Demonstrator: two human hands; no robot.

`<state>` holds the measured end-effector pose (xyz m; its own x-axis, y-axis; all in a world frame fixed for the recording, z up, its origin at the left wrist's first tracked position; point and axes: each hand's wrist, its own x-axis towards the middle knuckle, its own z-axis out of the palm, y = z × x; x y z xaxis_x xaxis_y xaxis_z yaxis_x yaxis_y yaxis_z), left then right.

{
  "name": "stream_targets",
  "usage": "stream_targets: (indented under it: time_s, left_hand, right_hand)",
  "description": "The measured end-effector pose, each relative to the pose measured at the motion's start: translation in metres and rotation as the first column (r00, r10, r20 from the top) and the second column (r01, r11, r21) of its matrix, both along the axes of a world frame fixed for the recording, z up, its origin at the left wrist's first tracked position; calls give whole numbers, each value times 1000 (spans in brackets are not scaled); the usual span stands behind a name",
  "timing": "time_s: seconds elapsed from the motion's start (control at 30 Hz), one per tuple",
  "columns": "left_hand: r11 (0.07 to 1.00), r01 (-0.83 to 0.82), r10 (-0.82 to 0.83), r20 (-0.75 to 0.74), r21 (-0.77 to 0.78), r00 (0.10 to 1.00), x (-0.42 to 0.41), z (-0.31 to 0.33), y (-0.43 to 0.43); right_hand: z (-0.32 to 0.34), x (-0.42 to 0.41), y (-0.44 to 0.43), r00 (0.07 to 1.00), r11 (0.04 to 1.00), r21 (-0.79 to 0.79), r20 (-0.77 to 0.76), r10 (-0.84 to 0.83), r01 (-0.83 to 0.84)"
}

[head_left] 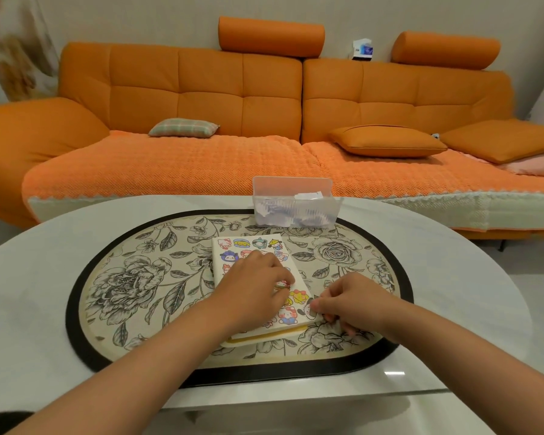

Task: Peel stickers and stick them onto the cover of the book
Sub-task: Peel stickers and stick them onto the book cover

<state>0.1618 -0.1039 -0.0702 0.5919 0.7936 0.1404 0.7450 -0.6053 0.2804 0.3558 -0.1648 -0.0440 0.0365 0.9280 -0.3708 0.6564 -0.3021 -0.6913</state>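
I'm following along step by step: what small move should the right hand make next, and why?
Probably lift the black-and-white sticker slowly by its edge: the right hand pinches at it by the near right corner, while the left hand rests on the stickered white cover, steadying it.

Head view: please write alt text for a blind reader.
A person's left hand rests on a sticker-covered book while the right hand pinches its near corner. The book lies on a floral mat; an orange sofa stands behind.
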Motion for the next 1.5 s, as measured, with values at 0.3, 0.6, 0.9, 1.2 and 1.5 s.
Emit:
stream_targets:
  time_s: [0.3, 0.6, 0.9, 1.2, 1.5]
  left_hand:
    - [1000, 6, -6, 17, 12, 1000, 0, -3, -2]
    - [1000, -11, 12, -19, 27, 1000, 3, -5, -6]
    - [998, -26, 29, -50, 63, 998, 5, -8, -7]
    - [998, 18, -19, 24, 68, 1000, 1, -7, -12]
    - [981, 149, -156, 53, 126, 986, -8, -5, -20]
  right_hand:
    - [-4, -4, 1, 998, 998, 6, 25, -64, 64]
    - [-9, -13, 0, 977, 986, 90, 149, -155, 142]
    - [-4, -16, -2, 921, 988, 138, 371, -116, 69]
    - [-3, -1, -10, 836, 960, 267, 543, -78, -84]
    - [-18, 9, -27, 762, 787, 352, 609, 218, -506]
